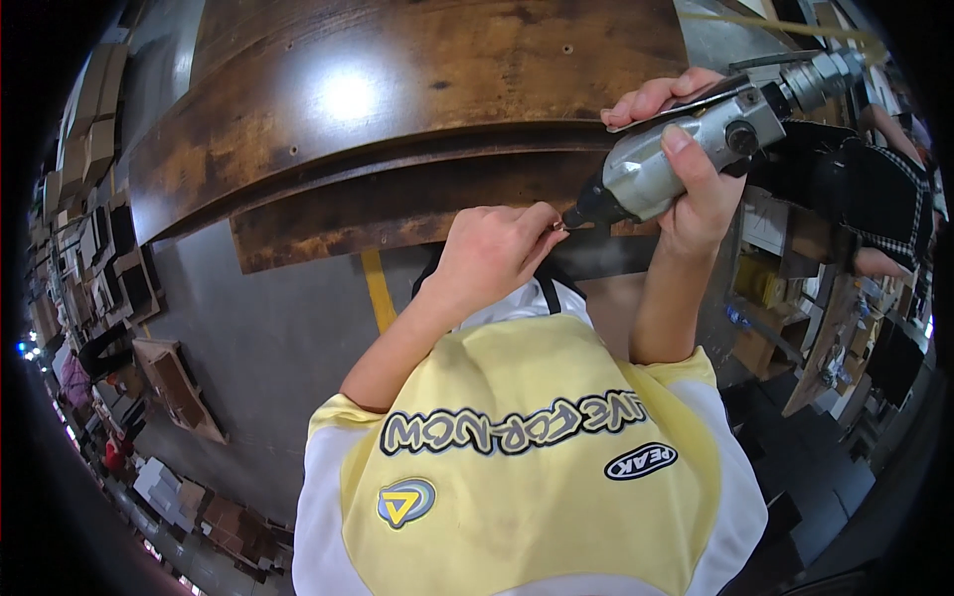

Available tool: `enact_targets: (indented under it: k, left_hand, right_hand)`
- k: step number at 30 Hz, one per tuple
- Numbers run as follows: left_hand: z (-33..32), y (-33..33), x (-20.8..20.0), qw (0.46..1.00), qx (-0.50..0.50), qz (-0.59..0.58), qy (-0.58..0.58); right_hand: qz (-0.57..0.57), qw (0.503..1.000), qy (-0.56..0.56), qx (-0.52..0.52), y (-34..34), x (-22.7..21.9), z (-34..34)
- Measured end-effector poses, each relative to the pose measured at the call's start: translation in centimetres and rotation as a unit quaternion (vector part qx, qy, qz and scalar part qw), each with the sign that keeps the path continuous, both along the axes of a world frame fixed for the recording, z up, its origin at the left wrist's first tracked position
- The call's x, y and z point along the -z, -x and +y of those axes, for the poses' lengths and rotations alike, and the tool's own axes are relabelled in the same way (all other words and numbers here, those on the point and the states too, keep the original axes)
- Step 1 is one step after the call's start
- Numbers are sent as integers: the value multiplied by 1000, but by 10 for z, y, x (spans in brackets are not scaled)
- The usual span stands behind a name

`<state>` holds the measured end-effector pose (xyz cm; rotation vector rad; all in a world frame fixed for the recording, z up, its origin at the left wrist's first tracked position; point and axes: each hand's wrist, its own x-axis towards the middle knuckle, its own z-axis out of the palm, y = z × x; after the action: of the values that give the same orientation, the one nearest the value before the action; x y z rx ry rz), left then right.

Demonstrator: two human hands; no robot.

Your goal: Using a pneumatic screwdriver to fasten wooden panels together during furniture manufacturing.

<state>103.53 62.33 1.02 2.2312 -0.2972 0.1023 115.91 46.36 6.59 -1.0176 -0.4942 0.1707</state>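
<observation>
My right hand (704, 194) is wrapped round a silver-grey air screwdriver (641, 169), its fingers along the lever. The tool tilts down to the left, and its dark nose (588, 207) meets the fingertips of my left hand (494, 246). Thumb and fingers there are pinched on a small copper-coloured screw (559, 227), mostly hidden by them. Both hands are at the near edge of a dark brown wood-grain board (348, 211). Behind it, a broader wood-grain panel (447, 74) with a few small holes spans the top of the view.
A yellow hose (795, 27) runs above the tool's fitting. Another person in dark clothes (865, 189) is at the right. Stacked cartons (97, 94) stand at the far left, and a wooden frame (177, 387) lies on the grey floor (238, 328).
</observation>
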Motion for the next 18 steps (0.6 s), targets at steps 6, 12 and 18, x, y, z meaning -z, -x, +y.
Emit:
enact_targets:
  k: [6, 12, 18]
  left_hand:
    - [3, -72, 12, 986, -121, -108, -50]
    - [19, -174, 25, 963, -176, -174, -104]
    - [22, -197, 46, 959, -212, -160, -101]
  right_hand:
    - [-146, 975, 20, 169, -43, -9, 17]
    - [-214, 933, 32, 288, -111, -4, 61]
    - [-198, 948, 62, 241, -132, 8, 83]
